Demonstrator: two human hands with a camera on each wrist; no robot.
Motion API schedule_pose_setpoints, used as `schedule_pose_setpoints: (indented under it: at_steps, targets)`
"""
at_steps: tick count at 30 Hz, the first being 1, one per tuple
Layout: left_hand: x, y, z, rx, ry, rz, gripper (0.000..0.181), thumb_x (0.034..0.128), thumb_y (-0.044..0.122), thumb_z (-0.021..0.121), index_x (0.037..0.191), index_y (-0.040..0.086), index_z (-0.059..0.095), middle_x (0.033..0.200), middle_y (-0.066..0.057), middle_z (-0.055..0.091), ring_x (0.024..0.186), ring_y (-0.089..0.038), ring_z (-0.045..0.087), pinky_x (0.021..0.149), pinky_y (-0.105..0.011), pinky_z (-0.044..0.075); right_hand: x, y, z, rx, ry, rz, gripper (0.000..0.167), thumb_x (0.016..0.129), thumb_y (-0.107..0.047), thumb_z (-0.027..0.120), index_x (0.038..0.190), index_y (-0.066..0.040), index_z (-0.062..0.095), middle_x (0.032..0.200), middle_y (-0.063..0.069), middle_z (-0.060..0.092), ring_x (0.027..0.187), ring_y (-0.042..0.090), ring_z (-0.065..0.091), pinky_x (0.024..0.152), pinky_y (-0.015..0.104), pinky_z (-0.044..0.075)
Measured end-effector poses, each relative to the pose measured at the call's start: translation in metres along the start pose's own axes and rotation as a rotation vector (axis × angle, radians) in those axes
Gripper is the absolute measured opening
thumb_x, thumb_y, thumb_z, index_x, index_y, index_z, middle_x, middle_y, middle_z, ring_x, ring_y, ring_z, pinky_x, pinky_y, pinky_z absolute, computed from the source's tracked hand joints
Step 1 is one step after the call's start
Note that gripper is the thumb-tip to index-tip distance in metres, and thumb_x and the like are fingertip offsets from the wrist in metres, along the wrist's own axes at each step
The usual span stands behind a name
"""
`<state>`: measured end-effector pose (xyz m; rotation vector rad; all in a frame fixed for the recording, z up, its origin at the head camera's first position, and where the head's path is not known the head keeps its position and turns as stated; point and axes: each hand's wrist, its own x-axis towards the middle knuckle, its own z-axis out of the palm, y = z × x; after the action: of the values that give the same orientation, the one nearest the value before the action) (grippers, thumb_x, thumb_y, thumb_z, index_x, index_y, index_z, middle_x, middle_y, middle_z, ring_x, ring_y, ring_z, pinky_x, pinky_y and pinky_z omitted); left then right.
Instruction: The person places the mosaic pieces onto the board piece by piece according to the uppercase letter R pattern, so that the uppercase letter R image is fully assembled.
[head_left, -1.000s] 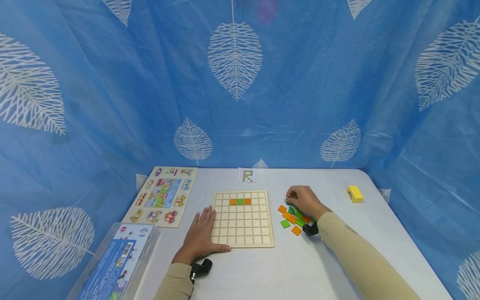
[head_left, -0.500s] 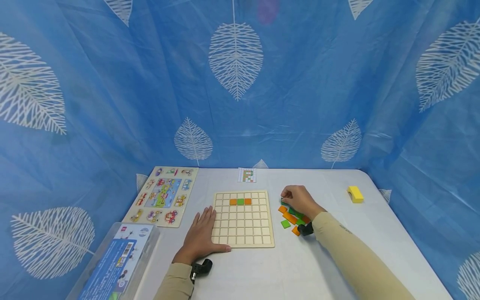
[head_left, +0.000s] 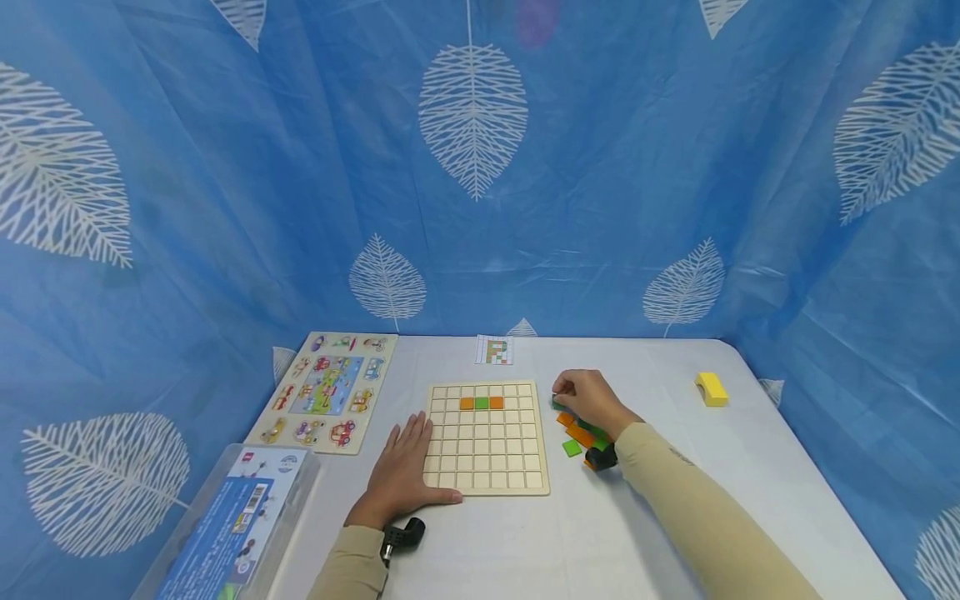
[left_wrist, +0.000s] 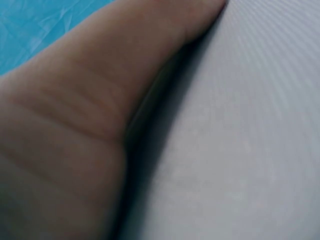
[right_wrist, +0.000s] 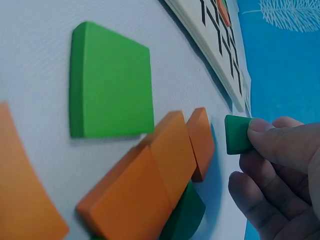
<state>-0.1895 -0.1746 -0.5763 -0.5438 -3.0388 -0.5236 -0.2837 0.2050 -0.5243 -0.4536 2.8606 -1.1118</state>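
Observation:
In the head view a wooden grid board (head_left: 487, 450) lies on the white table. One green tile (head_left: 482, 403) sits between two orange tiles (head_left: 467, 404) in a row near its far side. My left hand (head_left: 403, 471) rests along the board's left edge, fingers straight, thumb at the near edge. To the right of the board, my right hand (head_left: 595, 400) pinches a dark green tile (right_wrist: 237, 135) between thumb and fingers. Beneath and beside that hand lie loose orange tiles (right_wrist: 172, 150), a light green tile (right_wrist: 112, 82) and a dark green piece (right_wrist: 185, 212), partly hidden.
A small pattern card (head_left: 494, 350) lies beyond the board. At the left are a vehicle picture puzzle (head_left: 360, 429) and a clear plastic box (head_left: 296, 492) with a printed sheet. A yellow arch block (head_left: 712, 390) stands far right. Blue curtain (head_left: 585, 208) hangs behind the table.
My right hand has moved left toward the board, carrying the dark green tile over the loose pieces. The left hand and the board have stayed in place.

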Motion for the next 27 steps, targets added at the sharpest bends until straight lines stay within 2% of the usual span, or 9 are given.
schedule_pose_setpoints:
  at_steps: [5, 15, 27]
  targets:
    - [0.000, 0.000, 0.000, -0.001, -0.005, 0.000, 0.151, 0.0602, 0.100, 0.065, 0.166, 0.001, 0.024, 0.173, -0.015, 0.017, 0.159, -0.029, 0.010, 0.127, -0.049, 0.005, 0.001, -0.002, 0.003, -0.004, 0.009, -0.019, 0.010, 0.096, -0.002, 0.078, 0.096, -0.011, 0.074, 0.088, -0.003, 0.068, 0.080, 0.015, 0.063, 0.075, 0.035, 0.058]
    - [0.000, 0.001, -0.001, 0.013, 0.001, -0.004, 0.150, 0.0607, 0.099, 0.065, 0.166, 0.001, 0.025, 0.173, -0.015, 0.018, 0.159, -0.030, 0.011, 0.127, -0.050, 0.006, 0.005, -0.009, 0.006, 0.011, 0.023, 0.006, 0.008, 0.097, -0.004, 0.078, 0.095, -0.011, 0.073, 0.088, -0.003, 0.067, 0.080, 0.016, 0.062, 0.075, 0.036, 0.057]
    - [0.000, 0.001, -0.001, 0.018, 0.004, -0.001, 0.150, 0.0606, 0.100, 0.064, 0.166, 0.001, 0.025, 0.173, -0.015, 0.018, 0.159, -0.031, 0.011, 0.127, -0.050, 0.007, 0.008, -0.016, 0.012, 0.037, 0.033, -0.040, 0.007, 0.096, -0.002, 0.078, 0.097, -0.009, 0.074, 0.088, -0.003, 0.068, 0.080, 0.015, 0.063, 0.073, 0.036, 0.057]
